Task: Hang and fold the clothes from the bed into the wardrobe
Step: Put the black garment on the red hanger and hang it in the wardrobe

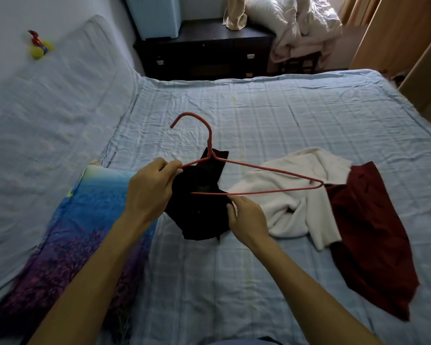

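A red wire hanger is held level above the bed, hook pointing away from me. My left hand pinches its left shoulder end together with a black garment that hangs down from it. My right hand grips the black garment's right edge at the hanger's bottom bar. A white sweater lies crumpled on the bed to the right, and a dark red garment lies spread beside it, partly under the sweater.
A blue and purple pillow lies at the near left. A dark dresser stands beyond the bed, with a pile of pale bedding to its right. Wooden wardrobe panels rise at the far right. A yellow toy rests on the upright mattress at left.
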`<action>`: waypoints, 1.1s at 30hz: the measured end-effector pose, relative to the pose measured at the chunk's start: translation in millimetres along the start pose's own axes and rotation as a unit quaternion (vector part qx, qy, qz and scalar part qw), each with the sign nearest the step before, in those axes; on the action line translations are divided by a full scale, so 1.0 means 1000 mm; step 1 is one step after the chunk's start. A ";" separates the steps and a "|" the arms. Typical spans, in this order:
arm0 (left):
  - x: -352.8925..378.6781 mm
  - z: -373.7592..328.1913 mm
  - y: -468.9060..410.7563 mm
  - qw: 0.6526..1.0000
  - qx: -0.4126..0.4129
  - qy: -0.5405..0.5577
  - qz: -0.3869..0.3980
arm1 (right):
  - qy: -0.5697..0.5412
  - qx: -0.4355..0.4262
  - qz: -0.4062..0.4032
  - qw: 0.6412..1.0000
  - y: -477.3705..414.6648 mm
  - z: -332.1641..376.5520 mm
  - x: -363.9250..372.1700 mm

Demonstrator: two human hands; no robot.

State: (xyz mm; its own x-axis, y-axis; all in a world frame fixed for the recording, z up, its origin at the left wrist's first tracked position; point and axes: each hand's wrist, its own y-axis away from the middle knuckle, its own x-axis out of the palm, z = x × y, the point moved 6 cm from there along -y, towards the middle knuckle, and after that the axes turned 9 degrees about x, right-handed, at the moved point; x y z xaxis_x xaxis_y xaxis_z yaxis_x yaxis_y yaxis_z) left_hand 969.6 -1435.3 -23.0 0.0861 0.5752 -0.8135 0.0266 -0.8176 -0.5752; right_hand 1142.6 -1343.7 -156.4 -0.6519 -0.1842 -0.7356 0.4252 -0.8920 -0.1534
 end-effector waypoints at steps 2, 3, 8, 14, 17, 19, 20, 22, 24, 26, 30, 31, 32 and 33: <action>-0.017 -0.006 0.004 1.000 0.004 0.002 -0.021 | 0.000 0.025 0.020 0.999 -0.002 -0.004 0.006; -0.025 -0.008 0.006 0.999 0.002 0.004 -0.032 | 0.001 0.036 0.028 0.999 -0.003 -0.006 0.009; -0.050 -0.014 0.013 0.999 -0.004 -0.014 -0.047 | -0.011 0.079 0.087 0.993 -0.003 -0.001 0.028; -0.058 -0.021 0.024 0.999 0.008 0.002 -0.050 | -0.002 0.121 0.149 0.981 -0.001 -0.002 0.068; -0.058 -0.026 0.026 0.999 0.017 0.007 -0.042 | -0.010 0.147 0.172 0.974 -0.001 -0.003 0.083; -0.057 -0.029 0.026 0.999 0.025 0.006 -0.033 | -0.019 0.165 0.178 0.970 -0.002 -0.004 0.091; -0.057 -0.030 0.027 0.999 0.027 0.005 -0.029 | -0.031 0.176 0.179 0.967 -0.003 -0.005 0.094; -0.057 -0.031 0.028 0.999 0.028 0.001 -0.025 | -0.055 0.196 0.177 0.963 -0.003 -0.005 0.099; -0.058 -0.031 0.029 0.999 0.030 -0.001 -0.024 | -0.076 0.212 0.167 0.960 -0.005 -0.005 0.100; -0.060 -0.028 0.030 0.999 0.026 0.008 -0.025 | -0.075 0.227 0.164 0.957 -0.007 -0.008 0.096; -0.059 -0.014 0.034 1.000 -0.002 0.002 -0.009 | -0.034 0.250 0.141 0.957 -0.007 -0.023 0.077; -0.057 -0.011 0.036 1.000 -0.005 -0.005 0.002 | -0.030 0.258 0.118 0.958 -0.007 -0.029 0.069; -0.053 -0.006 0.037 1.000 -0.008 -0.014 0.016 | -0.028 0.265 0.090 0.960 -0.008 -0.034 0.059; -0.049 -0.001 0.039 0.999 -0.012 -0.025 0.032 | -0.022 0.272 0.062 0.960 -0.008 -0.040 0.047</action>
State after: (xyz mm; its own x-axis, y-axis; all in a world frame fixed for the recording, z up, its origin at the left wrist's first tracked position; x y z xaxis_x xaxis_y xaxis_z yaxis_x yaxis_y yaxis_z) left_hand 967.5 -1495.2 -5.8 0.0383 0.5211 -0.8526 0.0467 -0.8533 -0.5194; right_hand 1134.0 -1328.2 -216.2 -0.6490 -0.3091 -0.6951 0.1181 -0.9436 0.3093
